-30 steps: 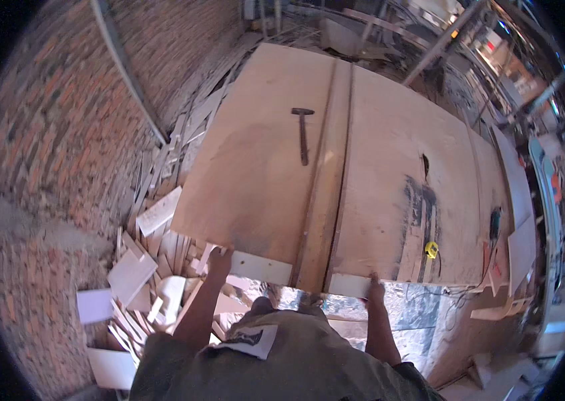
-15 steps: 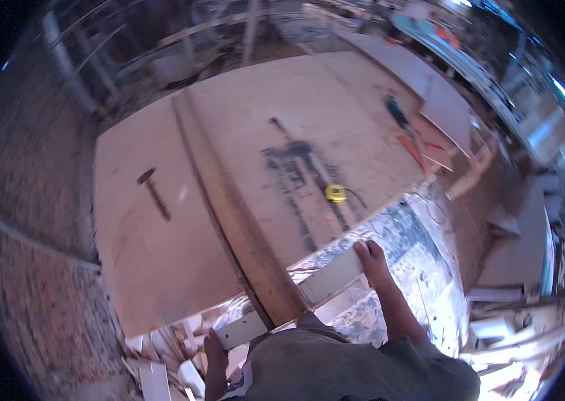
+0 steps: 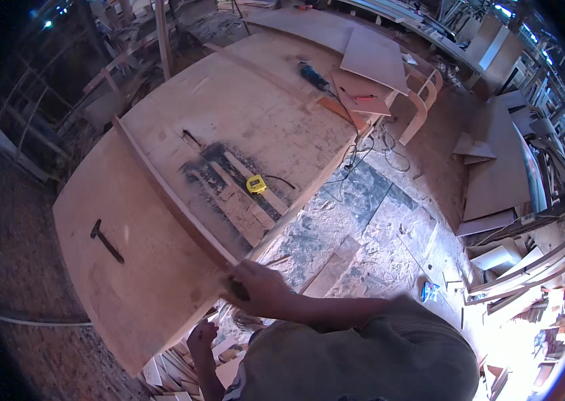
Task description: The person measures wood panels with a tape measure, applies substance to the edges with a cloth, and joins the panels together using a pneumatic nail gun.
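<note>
A long wooden plank (image 3: 175, 208) stands on its narrow edge across a large plywood sheet. My right hand (image 3: 256, 289) is closed around its near end, at the sheet's front edge. Lower and to the left, my left hand (image 3: 202, 336) is held off the plank, with fingers curled and nothing visible in them. On the plywood sheet (image 3: 142, 267), a hammer (image 3: 107, 240) lies left of the plank. To its right are a yellow tape measure (image 3: 256, 184), a thin dark-tipped tool (image 3: 192, 139) and flat wooden strips (image 3: 232, 184) among dark dust.
A blue-black power tool (image 3: 314, 77) lies at the far right of the sheet, with a cable (image 3: 350, 160) hanging off the edge. Beside it are board offcuts (image 3: 376, 60). Dusty floor (image 3: 336, 234) lies to the right, scrap wood (image 3: 169, 374) under the front edge.
The plank has turned from lying flat onto its edge. Both hands have left the pale crosspiece, which is out of sight; my right hand has moved left onto the plank's end. The view has shifted.
</note>
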A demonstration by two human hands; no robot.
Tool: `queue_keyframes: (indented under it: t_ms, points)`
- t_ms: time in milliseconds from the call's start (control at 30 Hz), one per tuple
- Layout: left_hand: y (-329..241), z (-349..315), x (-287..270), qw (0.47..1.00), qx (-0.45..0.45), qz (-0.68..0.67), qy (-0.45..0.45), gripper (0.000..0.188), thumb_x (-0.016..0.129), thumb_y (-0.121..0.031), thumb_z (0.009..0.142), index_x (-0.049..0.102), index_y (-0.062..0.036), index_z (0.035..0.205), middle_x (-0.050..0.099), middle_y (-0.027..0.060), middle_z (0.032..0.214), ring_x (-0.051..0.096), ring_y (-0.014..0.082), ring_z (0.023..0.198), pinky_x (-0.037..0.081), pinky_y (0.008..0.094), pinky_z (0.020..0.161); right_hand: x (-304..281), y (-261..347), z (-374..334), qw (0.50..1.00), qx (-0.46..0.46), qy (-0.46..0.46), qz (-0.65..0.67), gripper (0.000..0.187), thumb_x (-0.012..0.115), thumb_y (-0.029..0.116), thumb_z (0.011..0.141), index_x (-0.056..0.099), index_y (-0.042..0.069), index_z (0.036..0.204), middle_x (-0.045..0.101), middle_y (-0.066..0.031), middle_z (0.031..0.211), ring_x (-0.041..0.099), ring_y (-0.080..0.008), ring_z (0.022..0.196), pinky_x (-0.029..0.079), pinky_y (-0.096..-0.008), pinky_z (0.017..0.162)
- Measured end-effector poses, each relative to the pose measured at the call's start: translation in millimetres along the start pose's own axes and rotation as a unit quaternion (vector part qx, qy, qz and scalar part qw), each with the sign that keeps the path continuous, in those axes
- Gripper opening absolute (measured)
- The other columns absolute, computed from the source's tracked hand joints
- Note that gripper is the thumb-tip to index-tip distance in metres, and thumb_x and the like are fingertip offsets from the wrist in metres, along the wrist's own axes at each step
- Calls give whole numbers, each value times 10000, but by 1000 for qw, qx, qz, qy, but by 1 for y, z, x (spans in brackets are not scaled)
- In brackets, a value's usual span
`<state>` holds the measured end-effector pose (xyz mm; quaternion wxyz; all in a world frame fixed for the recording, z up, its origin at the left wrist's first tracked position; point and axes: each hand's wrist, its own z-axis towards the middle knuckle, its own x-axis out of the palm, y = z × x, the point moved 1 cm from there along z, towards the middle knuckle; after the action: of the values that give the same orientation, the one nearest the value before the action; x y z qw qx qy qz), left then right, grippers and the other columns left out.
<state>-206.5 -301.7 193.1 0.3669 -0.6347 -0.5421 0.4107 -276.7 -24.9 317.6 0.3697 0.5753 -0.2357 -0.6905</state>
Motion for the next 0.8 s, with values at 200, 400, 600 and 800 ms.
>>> queue_keyframes:
  t_ms: [200,400,600,800]
  points:
    - [-50,-50,41,966,150,-209,-8,946,741,-487,783,315,21,1458,399,140,1473,408,289,1346,380,453,1086,32,-33,-21,964,-124,222,78,619,759,384,756,538,106,1263,515,-147,1286,512,-363,1166,452,-486,923]
    - [19,-66,10,848,11,-474,-235,413,552,-293,971,426,-62,1289,537,127,1188,573,320,1073,485,506,955,71,-102,-49,931,-156,330,-28,748,812,278,675,509,135,1343,481,-153,1345,410,-383,1270,334,-504,1057]
    - [96,-40,-22,810,-141,-507,-260,314,565,-299,962,524,-49,1147,597,122,1067,593,304,1005,489,455,902,101,-133,-58,939,-124,230,-222,799,823,264,659,482,154,1373,397,-174,1422,298,-397,1373,168,-594,1135]
    - [114,-28,-37,841,-154,-454,-250,311,538,-223,979,489,15,1175,600,149,1024,655,265,855,567,347,731,110,-128,-33,924,-109,246,-273,822,841,329,625,494,177,1354,493,-102,1324,392,-347,1302,169,-627,1111]
